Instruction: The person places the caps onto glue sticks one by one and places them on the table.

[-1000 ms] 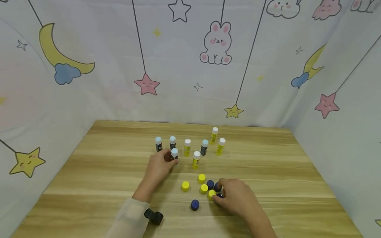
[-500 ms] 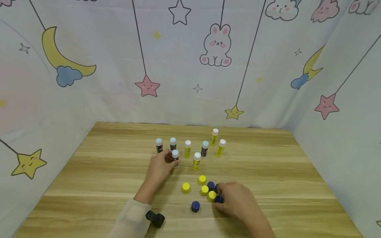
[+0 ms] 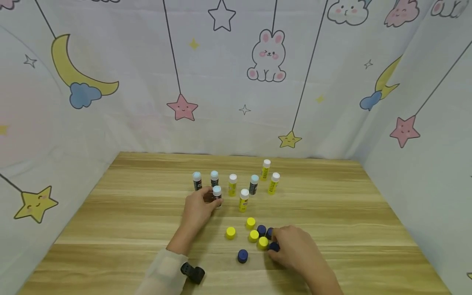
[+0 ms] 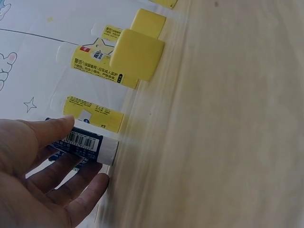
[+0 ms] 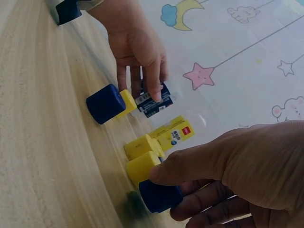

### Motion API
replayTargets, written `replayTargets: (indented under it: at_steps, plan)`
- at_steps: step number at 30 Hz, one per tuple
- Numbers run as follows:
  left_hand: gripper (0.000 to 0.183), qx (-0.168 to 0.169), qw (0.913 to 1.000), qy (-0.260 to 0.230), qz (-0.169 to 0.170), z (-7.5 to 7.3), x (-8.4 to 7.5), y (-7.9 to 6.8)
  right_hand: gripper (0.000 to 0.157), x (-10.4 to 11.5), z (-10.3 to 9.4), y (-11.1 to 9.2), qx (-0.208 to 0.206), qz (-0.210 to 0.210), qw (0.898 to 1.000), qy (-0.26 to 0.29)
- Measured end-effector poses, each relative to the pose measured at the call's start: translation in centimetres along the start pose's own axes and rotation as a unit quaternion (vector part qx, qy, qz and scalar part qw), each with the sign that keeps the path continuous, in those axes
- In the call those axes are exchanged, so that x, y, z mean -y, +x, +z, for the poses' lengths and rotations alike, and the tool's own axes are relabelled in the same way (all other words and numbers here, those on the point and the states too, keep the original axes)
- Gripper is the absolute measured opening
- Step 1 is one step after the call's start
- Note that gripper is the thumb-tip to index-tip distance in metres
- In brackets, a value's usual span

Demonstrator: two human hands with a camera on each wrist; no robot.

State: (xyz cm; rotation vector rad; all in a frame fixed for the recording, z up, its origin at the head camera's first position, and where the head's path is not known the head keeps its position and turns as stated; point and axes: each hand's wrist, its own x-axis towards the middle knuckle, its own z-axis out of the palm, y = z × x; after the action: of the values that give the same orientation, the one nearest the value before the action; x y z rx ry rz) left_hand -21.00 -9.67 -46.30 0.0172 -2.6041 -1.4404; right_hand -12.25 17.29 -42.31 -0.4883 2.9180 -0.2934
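Observation:
My left hand holds a navy glue stick upright by its body, thumb on one side and fingers on the other. Its pale top shows above the fingers, and the left wrist view shows its barcode label. Lower right, my right hand pinches a navy cap between thumb and fingers, low over the table. Close beside it are a yellow cap and another navy cap, partly hidden by the fingers. A separate navy cap stands nearer the front.
Several yellow glue sticks and navy glue sticks stand upright behind the hands. Loose caps, such as a yellow one and a navy one, lie between the hands. A printed curtain borders the wooden table.
The right thumb has shifted off the yellow cap to the navy cap, which is drawn slightly right. The left hand stays at its glue stick; the head view has tilted a little.

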Motion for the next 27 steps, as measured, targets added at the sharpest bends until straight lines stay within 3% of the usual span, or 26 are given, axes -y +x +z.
replayTargets:
  at_steps: [6,18,22,27]
  plan:
    - [0.032,0.000,0.9999,-0.010,-0.003,0.0,0.0,-0.1,0.023,-0.3,-0.8,0.2,-0.004,0.014,1.000,0.009]
    - [0.045,0.019,0.9969,-0.059,-0.050,-0.6,-0.5,-0.1,0.020,-0.4,-3.0,0.8,-0.093,-0.007,0.992,0.081]
    - [0.044,0.026,0.9961,-0.065,-0.054,-0.8,-1.0,-0.4,0.023,-0.1,-3.4,1.3,-0.122,0.002,0.983,0.135]
    - [0.041,0.037,0.9970,-0.056,-0.038,-1.2,-1.7,-0.9,0.025,0.5,-3.9,2.0,-0.152,0.005,0.962,0.229]
